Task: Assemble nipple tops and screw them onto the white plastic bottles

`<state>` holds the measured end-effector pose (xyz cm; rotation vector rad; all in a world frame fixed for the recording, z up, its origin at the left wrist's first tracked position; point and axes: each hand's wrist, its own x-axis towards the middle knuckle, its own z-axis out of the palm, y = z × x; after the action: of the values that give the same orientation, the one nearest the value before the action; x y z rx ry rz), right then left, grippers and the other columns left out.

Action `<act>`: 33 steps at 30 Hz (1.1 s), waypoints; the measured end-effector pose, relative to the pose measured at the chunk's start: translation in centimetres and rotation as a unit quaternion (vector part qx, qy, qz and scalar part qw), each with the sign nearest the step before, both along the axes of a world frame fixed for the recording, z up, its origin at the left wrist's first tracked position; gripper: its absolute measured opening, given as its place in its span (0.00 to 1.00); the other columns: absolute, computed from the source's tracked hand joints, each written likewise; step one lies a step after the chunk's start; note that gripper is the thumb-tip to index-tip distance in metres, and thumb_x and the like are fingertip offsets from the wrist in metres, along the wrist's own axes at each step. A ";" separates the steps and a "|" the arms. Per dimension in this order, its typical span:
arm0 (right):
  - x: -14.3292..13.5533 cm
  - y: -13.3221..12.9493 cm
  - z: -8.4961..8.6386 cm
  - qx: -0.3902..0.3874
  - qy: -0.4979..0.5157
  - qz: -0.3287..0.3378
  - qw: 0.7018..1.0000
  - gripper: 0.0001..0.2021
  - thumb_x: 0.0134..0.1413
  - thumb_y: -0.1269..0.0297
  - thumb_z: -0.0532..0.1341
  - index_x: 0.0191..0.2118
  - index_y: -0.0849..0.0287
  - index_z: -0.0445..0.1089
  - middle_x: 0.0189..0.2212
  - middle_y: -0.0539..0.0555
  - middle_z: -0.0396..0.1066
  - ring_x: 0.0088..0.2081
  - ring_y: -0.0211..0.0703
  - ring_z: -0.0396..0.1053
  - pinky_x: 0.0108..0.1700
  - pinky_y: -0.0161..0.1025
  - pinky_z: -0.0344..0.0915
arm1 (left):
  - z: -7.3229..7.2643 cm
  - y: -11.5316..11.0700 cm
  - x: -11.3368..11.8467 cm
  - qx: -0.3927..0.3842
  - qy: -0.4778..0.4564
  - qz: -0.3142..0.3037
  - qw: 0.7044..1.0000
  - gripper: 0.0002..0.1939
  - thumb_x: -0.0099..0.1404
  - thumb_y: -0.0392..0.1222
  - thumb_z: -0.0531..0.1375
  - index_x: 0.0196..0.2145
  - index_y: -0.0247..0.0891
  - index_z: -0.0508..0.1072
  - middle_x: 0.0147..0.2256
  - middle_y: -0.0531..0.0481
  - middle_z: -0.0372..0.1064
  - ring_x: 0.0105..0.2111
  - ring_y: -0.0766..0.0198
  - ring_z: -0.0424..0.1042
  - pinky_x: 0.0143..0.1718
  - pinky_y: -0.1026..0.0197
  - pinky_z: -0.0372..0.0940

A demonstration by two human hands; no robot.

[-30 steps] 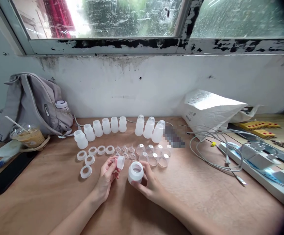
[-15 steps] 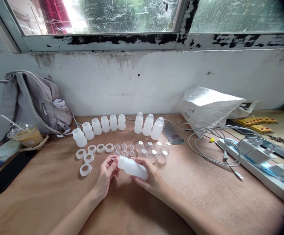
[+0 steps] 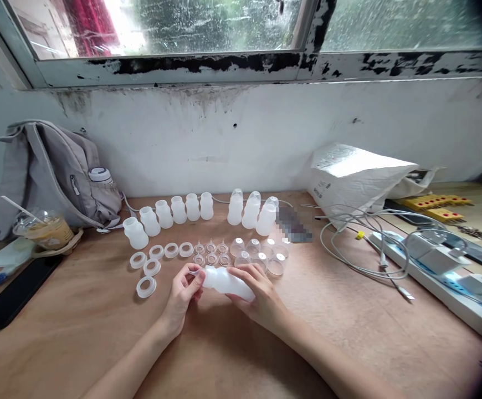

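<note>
My right hand (image 3: 261,293) is wrapped around the body of a frosted white baby bottle (image 3: 226,282), which lies tilted on its side above the table with its neck to the left. At that neck end, the thumb and fingers of my left hand (image 3: 186,288) pinch a small clear piece, apparently the bottle nipple (image 3: 193,272), largely hidden by the fingers. Just beyond my hands sit several clear nipples (image 3: 211,259) and several clear dome caps (image 3: 275,267). White collar rings (image 3: 145,287) lie to the left of them.
Open bottles (image 3: 135,233) stand in a curved row behind, with capped bottles (image 3: 251,210) to their right. A drink cup (image 3: 47,230), black phone (image 3: 16,293) and backpack (image 3: 54,172) are at left. Cables (image 3: 357,255), a power strip (image 3: 436,282) and a white bag (image 3: 349,177) occupy the right.
The bottle has turned slightly flatter, and its bottom end has risen a little with my right hand. My left hand keeps its pinch at the neck, its thumb shifted slightly right.
</note>
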<state>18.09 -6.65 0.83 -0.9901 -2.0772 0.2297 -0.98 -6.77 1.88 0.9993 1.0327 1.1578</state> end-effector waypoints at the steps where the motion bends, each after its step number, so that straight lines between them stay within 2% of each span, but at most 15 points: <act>1: 0.0 -0.1 0.1 -0.014 0.003 0.001 1.000 0.22 0.47 0.68 0.62 0.50 0.54 0.60 0.40 0.56 0.66 0.41 0.46 0.64 0.40 0.42 0.65 | 0.1 0.0 0.0 0.004 -0.001 0.005 1.000 0.13 0.55 0.48 0.60 0.33 0.37 0.66 0.22 0.56 0.59 0.20 0.74 0.56 0.20 0.70 0.53; 5: 0.1 -0.4 0.3 -0.081 0.014 -0.001 0.997 0.21 0.48 0.65 0.61 0.49 0.54 0.60 0.38 0.55 0.67 0.38 0.46 0.65 0.38 0.41 0.64 | 0.5 0.1 -0.1 0.021 -0.014 0.035 0.999 0.17 0.53 0.44 0.63 0.39 0.37 0.67 0.32 0.50 0.66 0.28 0.69 0.62 0.25 0.69 0.58; 13: -0.2 -0.6 0.5 -0.165 0.071 -0.004 0.984 0.19 0.47 0.64 0.61 0.47 0.55 0.62 0.42 0.56 0.67 0.43 0.48 0.65 0.43 0.43 0.62 | 0.4 0.3 -0.4 0.019 -0.056 0.026 0.998 0.19 0.52 0.40 0.64 0.42 0.38 0.67 0.36 0.48 0.68 0.31 0.66 0.65 0.31 0.67 0.59; 15: -0.3 -0.6 0.9 -0.224 0.114 0.007 0.968 0.19 0.46 0.62 0.62 0.46 0.55 0.63 0.42 0.55 0.68 0.41 0.46 0.66 0.41 0.41 0.63 | 0.4 0.2 -0.4 0.024 -0.062 0.023 0.998 0.19 0.52 0.40 0.64 0.42 0.39 0.67 0.37 0.48 0.68 0.33 0.66 0.65 0.32 0.66 0.59; 18: -0.5 -0.7 1.7 -0.350 0.183 0.035 0.918 0.18 0.46 0.59 0.62 0.44 0.57 0.65 0.38 0.53 0.69 0.37 0.43 0.68 0.36 0.37 0.65 | 0.6 0.2 -0.4 0.021 -0.073 0.009 0.997 0.18 0.52 0.40 0.64 0.42 0.39 0.68 0.39 0.47 0.68 0.35 0.64 0.66 0.35 0.65 0.59; 20: -0.6 -0.7 2.0 -0.396 0.208 0.043 0.893 0.17 0.46 0.59 0.62 0.43 0.58 0.66 0.36 0.52 0.70 0.36 0.42 0.67 0.35 0.36 0.64 | 0.7 0.2 -0.3 0.017 -0.083 0.000 0.996 0.16 0.54 0.40 0.62 0.42 0.38 0.68 0.40 0.46 0.67 0.37 0.63 0.66 0.36 0.65 0.59; 24: -0.8 -0.8 1.8 -0.390 0.209 0.047 0.896 0.17 0.44 0.58 0.63 0.41 0.58 0.67 0.35 0.51 0.69 0.35 0.41 0.67 0.35 0.36 0.64 | 0.5 0.2 -0.2 0.009 -0.066 0.009 0.998 0.15 0.57 0.44 0.60 0.41 0.36 0.69 0.38 0.46 0.67 0.34 0.66 0.65 0.34 0.65 0.59; 27: -0.8 -0.8 1.4 -0.390 0.197 0.051 0.898 0.17 0.45 0.57 0.63 0.42 0.59 0.66 0.34 0.52 0.69 0.33 0.40 0.67 0.33 0.36 0.64 | 0.5 0.2 -0.2 -0.012 -0.051 0.017 0.998 0.19 0.55 0.44 0.62 0.44 0.36 0.67 0.35 0.48 0.68 0.31 0.66 0.66 0.32 0.66 0.60; 30: -0.8 -0.8 1.4 -0.385 0.189 0.038 0.902 0.17 0.45 0.57 0.63 0.41 0.58 0.66 0.36 0.52 0.69 0.35 0.42 0.67 0.35 0.37 0.65 | 0.7 0.3 -0.4 -0.027 -0.089 0.013 0.996 0.24 0.52 0.40 0.64 0.47 0.38 0.65 0.38 0.47 0.69 0.36 0.63 0.68 0.37 0.64 0.61; 33: -0.8 -0.7 1.6 -0.383 0.182 0.036 0.905 0.17 0.45 0.57 0.63 0.42 0.58 0.66 0.37 0.52 0.70 0.36 0.42 0.67 0.36 0.37 0.65 | 0.9 0.2 -0.4 -0.023 -0.130 0.001 0.991 0.25 0.51 0.38 0.63 0.48 0.40 0.64 0.41 0.47 0.69 0.41 0.61 0.67 0.42 0.63 0.60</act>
<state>17.25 -7.36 2.39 -1.1923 -1.6762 1.2449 -1.35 -6.55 2.79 0.7879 0.8476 1.2245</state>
